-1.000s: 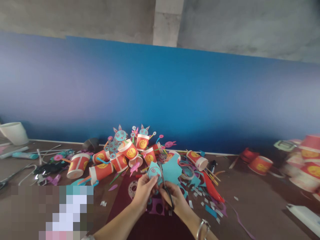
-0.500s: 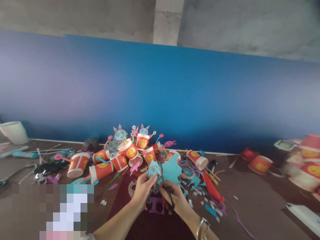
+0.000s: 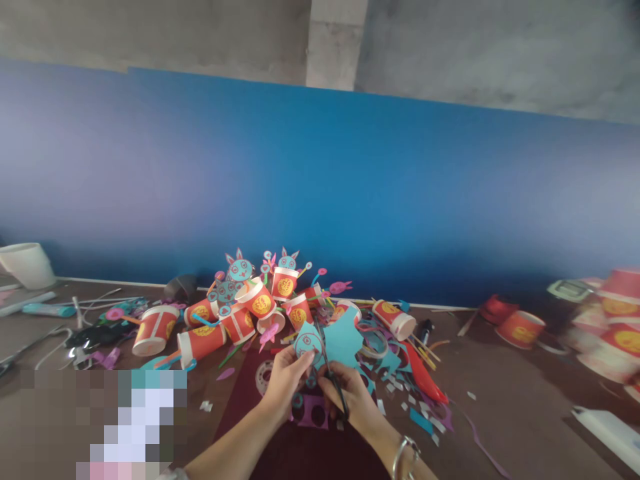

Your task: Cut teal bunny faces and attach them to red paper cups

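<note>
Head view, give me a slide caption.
Left hand holding blue paper, right hand holding scissors, red cups heaped behind.

Scissor blades [image 3: 323,345] metal; blue sheet [image 3: 345,340] matt paper; bracelet [image 3: 397,460] metal (glossy).

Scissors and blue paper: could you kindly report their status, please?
Left hand pinching blue paper; right hand holding scissors beside it. Red cups piled just beyond. Loose scraps at right.

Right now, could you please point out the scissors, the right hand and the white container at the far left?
Scissors [image 3: 328,369]: head view, mid-length, near the pivot.
Right hand [image 3: 355,389]: head view, back of the hand.
White container [image 3: 30,267]: head view, outer side wall.
</note>
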A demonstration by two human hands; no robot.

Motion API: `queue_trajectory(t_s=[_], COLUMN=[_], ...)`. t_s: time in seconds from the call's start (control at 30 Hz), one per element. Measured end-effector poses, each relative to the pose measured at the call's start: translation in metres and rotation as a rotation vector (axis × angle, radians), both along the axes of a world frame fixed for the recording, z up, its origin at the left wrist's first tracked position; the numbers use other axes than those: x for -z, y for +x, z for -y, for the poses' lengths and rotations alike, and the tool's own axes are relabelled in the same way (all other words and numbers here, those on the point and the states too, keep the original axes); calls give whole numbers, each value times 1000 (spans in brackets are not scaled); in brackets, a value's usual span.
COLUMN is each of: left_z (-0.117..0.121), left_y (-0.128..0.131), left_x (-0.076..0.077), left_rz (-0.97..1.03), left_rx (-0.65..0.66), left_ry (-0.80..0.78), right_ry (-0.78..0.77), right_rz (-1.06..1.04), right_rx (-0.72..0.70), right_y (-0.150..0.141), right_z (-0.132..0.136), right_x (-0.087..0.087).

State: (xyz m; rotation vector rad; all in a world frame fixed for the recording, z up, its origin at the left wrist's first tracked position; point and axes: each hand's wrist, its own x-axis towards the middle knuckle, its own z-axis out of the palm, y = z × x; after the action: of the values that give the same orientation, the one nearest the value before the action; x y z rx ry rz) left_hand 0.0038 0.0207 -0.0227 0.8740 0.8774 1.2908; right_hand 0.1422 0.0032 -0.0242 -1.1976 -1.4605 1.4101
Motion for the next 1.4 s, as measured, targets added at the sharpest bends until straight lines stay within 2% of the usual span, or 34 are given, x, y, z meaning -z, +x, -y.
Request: queue_trajectory(t_s=[0.5, 0.8, 1.1, 1.4], left_z=[2, 1, 1, 1], left_y=[1, 2, 0, 1], left_x=[-6, -1, 2, 2], left_rz=[33, 50, -167, -124], left_rx=[-22, -34, -61, -47], left_ry=[-14, 21, 98, 89], right_ry=[19, 46, -41, -37], right_rz=[56, 54, 37, 12], right_rx=[4, 2, -33, -29], right_y=[-2, -2, -1, -1], right_z=[2, 3, 5, 3], right_x=[-4, -10, -6, -1])
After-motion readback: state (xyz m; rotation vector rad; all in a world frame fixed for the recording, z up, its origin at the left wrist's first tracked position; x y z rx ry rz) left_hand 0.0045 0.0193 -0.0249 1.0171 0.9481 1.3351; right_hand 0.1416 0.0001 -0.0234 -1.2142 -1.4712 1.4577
